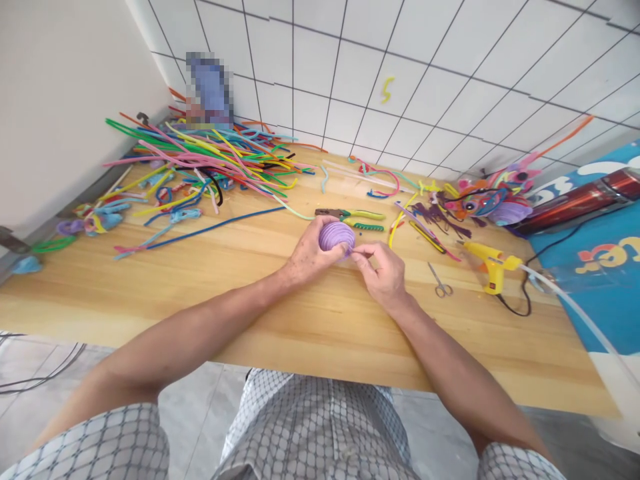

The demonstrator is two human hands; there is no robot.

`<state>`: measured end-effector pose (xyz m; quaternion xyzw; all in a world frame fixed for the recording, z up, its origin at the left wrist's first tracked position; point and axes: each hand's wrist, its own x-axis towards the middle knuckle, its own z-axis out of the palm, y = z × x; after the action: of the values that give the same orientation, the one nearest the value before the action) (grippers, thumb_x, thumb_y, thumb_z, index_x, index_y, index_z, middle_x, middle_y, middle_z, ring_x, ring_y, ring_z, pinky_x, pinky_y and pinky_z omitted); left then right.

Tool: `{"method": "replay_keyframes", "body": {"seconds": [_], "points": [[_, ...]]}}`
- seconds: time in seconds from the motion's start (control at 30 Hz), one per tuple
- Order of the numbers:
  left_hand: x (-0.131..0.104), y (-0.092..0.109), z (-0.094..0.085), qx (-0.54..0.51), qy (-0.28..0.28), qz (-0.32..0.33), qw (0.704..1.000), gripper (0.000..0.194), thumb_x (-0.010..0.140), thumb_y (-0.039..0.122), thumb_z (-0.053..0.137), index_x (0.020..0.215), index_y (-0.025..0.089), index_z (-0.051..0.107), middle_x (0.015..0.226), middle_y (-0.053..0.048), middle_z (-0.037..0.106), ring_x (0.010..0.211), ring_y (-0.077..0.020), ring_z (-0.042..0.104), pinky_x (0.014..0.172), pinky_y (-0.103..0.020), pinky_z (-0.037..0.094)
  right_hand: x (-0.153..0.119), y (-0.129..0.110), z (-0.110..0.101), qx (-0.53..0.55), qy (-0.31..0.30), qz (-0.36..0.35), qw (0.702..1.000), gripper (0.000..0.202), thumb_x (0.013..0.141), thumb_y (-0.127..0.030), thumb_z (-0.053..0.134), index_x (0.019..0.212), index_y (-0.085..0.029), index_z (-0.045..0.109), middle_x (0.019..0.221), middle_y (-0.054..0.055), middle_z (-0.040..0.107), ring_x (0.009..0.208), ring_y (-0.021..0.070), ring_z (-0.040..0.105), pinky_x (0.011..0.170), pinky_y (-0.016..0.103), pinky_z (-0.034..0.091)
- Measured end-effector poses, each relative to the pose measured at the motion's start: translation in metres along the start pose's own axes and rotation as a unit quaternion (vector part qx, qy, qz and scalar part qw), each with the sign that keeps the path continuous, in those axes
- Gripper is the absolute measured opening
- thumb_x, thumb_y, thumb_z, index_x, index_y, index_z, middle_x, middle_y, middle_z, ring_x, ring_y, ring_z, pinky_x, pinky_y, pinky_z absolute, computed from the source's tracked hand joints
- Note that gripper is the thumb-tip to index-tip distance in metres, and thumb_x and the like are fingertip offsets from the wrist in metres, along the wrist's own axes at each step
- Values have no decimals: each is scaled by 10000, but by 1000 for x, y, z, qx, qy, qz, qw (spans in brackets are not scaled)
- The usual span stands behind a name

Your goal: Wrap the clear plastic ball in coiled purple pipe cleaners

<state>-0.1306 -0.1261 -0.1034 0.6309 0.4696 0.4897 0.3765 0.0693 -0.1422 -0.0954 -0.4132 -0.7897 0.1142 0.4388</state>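
Note:
A rounded purple coil of wound pipe cleaner (337, 235) sits in my left hand (313, 250), whose fingers and thumb wrap round its left side and lower edge. At the coil's lower right, my right hand (383, 272) is closed in a pinch on what looks like the purple pipe cleaner's end; the fingertips hide most of it. Just beyond the coil lie yellow-handled pliers (367, 215) and a green ridged strip (369, 227). Both hands are above the wooden table (280, 327).
A big heap of coloured pipe cleaners (225, 157) lies at the back left. To the right are a utility knife (427, 237), small scissors (441, 283), a yellow glue gun (493, 267) with a black cord, a colourful pipe-cleaner figure (493, 193) and a red flask (585, 200).

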Motion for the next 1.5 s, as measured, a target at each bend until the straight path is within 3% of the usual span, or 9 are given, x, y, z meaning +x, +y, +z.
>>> {"method": "replay_keyframes", "body": {"seconds": [0.17, 0.33, 0.47, 0.67, 1.03, 1.13, 1.23, 1.37, 1.5], "points": [[3, 0, -3, 8, -19, 14, 1000, 502, 845, 378, 765, 1275, 194, 583, 1304, -123, 722, 1210, -273, 708, 1092, -454, 576, -1, -5, 1, -4, -11, -50, 999, 165, 1034, -250, 648, 1166, -284, 741, 1042, 61, 826, 852, 205, 769, 806, 384, 649], [1, -1, -2, 43, -39, 73, 996, 494, 857, 378, 767, 1279, 193, 589, 1306, -136, 718, 1245, -284, 694, 1122, -465, 562, 3, 0, -3, 11, 18, -87, 996, 65, 1036, -285, 694, 1051, -288, 757, 992, 42, 834, 906, 207, 784, 819, 371, 640], [-2, -1, 1, 51, -70, 140, 986, 492, 841, 365, 784, 1268, 199, 604, 1271, -130, 728, 1234, -287, 696, 1126, -475, 559, 5, 5, -5, 38, 12, -9, 999, 156, 1038, -369, 696, 929, -269, 745, 875, 23, 811, 811, 191, 753, 762, 346, 616], [1, 3, -2, 8, -32, 25, 999, 488, 858, 396, 762, 1267, 195, 589, 1309, -122, 723, 1211, -279, 709, 1084, -448, 582, 0, 7, 1, 107, 6, 102, 989, 202, 1013, -447, 701, 985, -254, 754, 864, 9, 790, 713, 173, 706, 709, 335, 591], [8, -3, -6, -48, -3, -6, 999, 524, 839, 432, 773, 1270, 208, 578, 1318, -99, 722, 1200, -252, 701, 1097, -416, 565, 5, 17, -8, 175, -24, 158, 971, 301, 1010, -537, 683, 970, -244, 741, 808, 1, 748, 697, 174, 691, 709, 339, 603], [9, -4, -6, -86, -4, -27, 996, 535, 834, 452, 773, 1271, 206, 586, 1329, -96, 725, 1192, -250, 701, 1089, -417, 576, 11, 25, -15, 131, -82, 129, 979, 449, 1057, -592, 588, 808, -241, 715, 755, 14, 720, 728, 191, 685, 736, 363, 579], [10, -5, -5, -115, -16, -68, 991, 534, 838, 488, 773, 1267, 224, 596, 1287, -85, 736, 1154, -260, 706, 989, -410, 621, 15, 21, -23, 4, -22, 63, 998, 451, 1063, -551, 591, 732, -254, 664, 800, 42, 723, 817, 225, 690, 817, 418, 572], [8, -5, -5, -130, -32, -85, 987, 468, 867, 477, 731, 1251, 237, 610, 1234, -67, 742, 1172, -268, 699, 1014, -431, 615, 13, 5, -26, -53, 92, -6, 994, 171, 1029, -433, 664, 951, -288, 709, 970, 60, 765, 952, 260, 722, 912, 478, 600], [2, -2, -4, -119, -59, -64, 989, 440, 900, 454, 693, 1270, 237, 591, 1280, -76, 732, 1225, -272, 690, 1083, -455, 593, 9, -4, -18, -56, 51, -38, 996, 191, 991, -372, 721, 1168, -300, 727, 1057, 73, 781, 920, 257, 730, 869, 476, 632]]}}
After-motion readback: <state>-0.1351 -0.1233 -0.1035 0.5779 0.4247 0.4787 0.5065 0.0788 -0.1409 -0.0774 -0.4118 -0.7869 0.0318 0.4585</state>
